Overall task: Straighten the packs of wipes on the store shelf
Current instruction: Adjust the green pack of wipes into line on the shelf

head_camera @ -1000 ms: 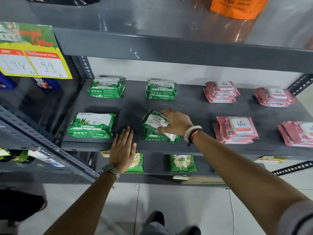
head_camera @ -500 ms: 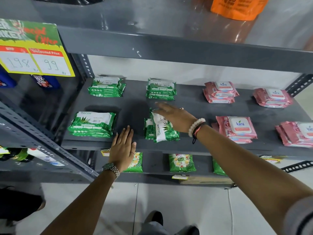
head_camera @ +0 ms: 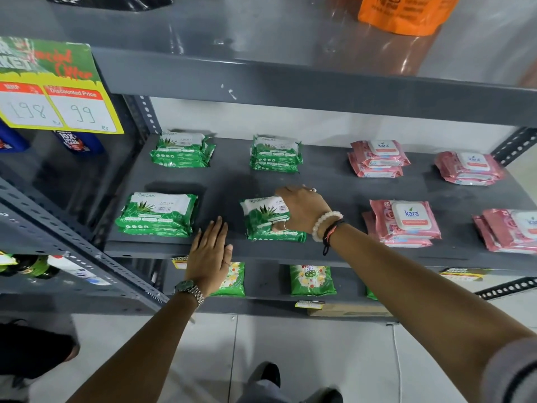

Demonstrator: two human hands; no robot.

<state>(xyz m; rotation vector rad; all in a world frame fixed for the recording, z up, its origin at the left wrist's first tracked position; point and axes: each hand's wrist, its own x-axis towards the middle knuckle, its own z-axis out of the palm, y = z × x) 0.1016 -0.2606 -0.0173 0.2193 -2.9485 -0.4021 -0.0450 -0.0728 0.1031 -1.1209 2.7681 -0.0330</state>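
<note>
Green packs of wipes lie in small stacks on the grey shelf [head_camera: 334, 187]: one front left [head_camera: 158, 213], two at the back [head_camera: 182, 151] [head_camera: 276, 154], and one front middle [head_camera: 266, 218]. My right hand [head_camera: 302, 210] grips the right end of the top pack of that front middle stack, which lies flat and square to the shelf edge. My left hand [head_camera: 210, 251] rests flat, fingers apart, on the shelf's front lip just left of that stack. Pink packs of wipes [head_camera: 405, 221] [head_camera: 377, 158] [head_camera: 469, 168] [head_camera: 511, 229] are stacked to the right.
A yellow price sign [head_camera: 55, 88] hangs at the upper left on the neighbouring rack. An orange bag [head_camera: 406, 13] sits on the shelf above. Green pouches [head_camera: 312, 280] lie on the shelf below. My shoe [head_camera: 267, 376] shows on the tiled floor.
The top green pack of the front middle stack was skewed, then turned on end; now it lies flat and aligned under my right hand. My left hand has stayed put.
</note>
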